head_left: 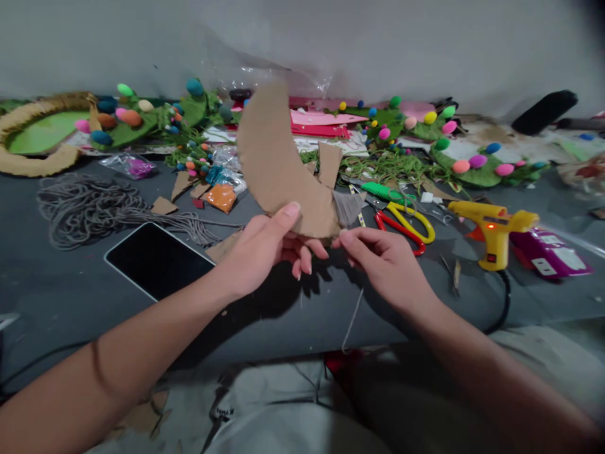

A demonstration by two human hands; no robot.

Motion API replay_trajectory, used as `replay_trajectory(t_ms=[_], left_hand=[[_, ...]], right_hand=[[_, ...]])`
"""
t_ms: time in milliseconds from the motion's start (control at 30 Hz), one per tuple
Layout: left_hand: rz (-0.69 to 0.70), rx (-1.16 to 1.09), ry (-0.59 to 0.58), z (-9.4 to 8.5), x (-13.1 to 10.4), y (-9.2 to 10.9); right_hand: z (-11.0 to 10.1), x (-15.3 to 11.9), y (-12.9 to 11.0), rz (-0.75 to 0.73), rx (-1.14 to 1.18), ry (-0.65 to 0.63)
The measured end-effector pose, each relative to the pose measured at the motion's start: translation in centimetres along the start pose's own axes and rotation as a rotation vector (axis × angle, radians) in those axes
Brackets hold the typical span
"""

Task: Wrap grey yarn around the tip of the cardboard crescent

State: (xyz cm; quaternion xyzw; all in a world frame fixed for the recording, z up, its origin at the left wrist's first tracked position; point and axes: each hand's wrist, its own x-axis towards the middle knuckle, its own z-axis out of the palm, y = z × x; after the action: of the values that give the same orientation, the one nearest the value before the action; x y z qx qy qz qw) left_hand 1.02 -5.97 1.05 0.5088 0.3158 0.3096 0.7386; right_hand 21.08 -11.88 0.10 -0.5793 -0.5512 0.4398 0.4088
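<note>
A curved cardboard piece (278, 161), crescent-like, is raised above the dark table. My left hand (269, 243) grips its lower edge, thumb on the front face and fingers behind. Grey yarn (348, 208) is wound in close turns around the cardboard's right end. Just below that wrapped end, my right hand (378, 255) pinches the yarn between thumb and fingertips at the cardboard's edge. A loose strand (352, 321) hangs under my right hand toward the table's front edge. The exact pinch point is small and partly hidden by my fingers.
A phone (158, 261) and a heap of grey cord (89, 208) lie left. To the right are scissors (411, 221), a yellow glue gun (494, 230) with its light on, and a purple packet (551, 252). Felt leaves with coloured balls (132, 123) line the back beside a wrapped ring (42, 165).
</note>
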Motion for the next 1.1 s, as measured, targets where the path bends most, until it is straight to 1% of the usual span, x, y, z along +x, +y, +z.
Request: replay_trajectory(t_ms=[67, 167, 333, 433, 533, 700, 833, 933, 1100], left_hand=[[0.041, -0.065, -0.001, -0.2, 0.0, 0.4], [0.04, -0.125, -0.014, 0.0, 0.0, 0.4], [0.005, -0.13, -0.01, 0.4, 0.2, 0.0], [0.026, -0.142, 0.002, 0.3, 0.2, 0.0], [0.033, -0.17, -0.019, 0.1, 0.1, 0.1], [0.026, -0.173, -0.051, -0.2, 0.0, 0.0], [0.039, -0.174, -0.037, -0.4, 0.0, -0.1], [0.062, -0.188, -0.025, -0.5, 0.1, -0.2], [0.064, -0.208, -0.057, -0.4, 0.1, -0.2]], right_hand=[[0.1, -0.3, 0.1, 0.005, 0.021, -0.01], [0.2, -0.6, 0.0, -0.001, 0.067, -0.009], [0.2, -0.8, -0.5, -0.046, 0.046, 0.013], [0.1, -0.8, -0.3, -0.033, 0.045, 0.026], [-0.1, -0.7, 0.1, -0.009, 0.064, 0.022], [-0.2, -0.8, 0.8, 0.03, 0.204, -0.025], [-0.2, -0.9, 1.1, 0.037, 0.334, -0.052], [-0.2, -1.0, 1.3, 0.034, 0.352, -0.043], [0.0, -1.0, 1.1, 0.044, 0.358, -0.048]])
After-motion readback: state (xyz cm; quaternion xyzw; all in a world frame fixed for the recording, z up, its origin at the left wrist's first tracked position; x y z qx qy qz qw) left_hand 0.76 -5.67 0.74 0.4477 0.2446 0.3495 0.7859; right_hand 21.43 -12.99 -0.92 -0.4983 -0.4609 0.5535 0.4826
